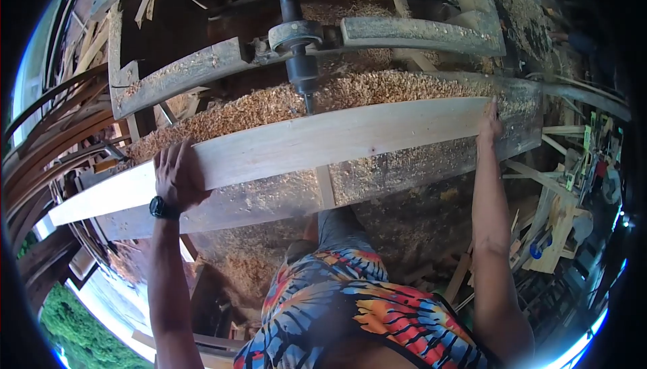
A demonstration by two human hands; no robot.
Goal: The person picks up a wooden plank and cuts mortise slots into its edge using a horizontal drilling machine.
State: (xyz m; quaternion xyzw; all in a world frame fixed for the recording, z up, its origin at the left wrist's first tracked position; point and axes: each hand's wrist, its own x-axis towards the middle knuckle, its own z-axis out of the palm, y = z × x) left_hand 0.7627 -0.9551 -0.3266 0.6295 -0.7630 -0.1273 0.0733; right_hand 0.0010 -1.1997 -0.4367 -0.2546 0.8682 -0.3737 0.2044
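A long pale wooden plank (290,141) lies across the bench, its left end reaching out past the bench. My left hand (180,175), with a dark watch at the wrist, grips the plank left of the middle, fingers over its far edge. At the plank's right end my right hand (490,125) is closed around the end corner. A drill chuck with a pointed bit (304,82) hangs on a dark shaft, its tip right at the plank's far edge. Wood shavings (404,86) are heaped along that edge.
The worn bench board (431,170) is strewn with shavings, and a short wooden strip (325,187) crosses it toward me. Wooden frame rails (418,34) stand behind the drill. Stacked lumber (57,126) fills the left side; offcuts (556,234) lean at the right.
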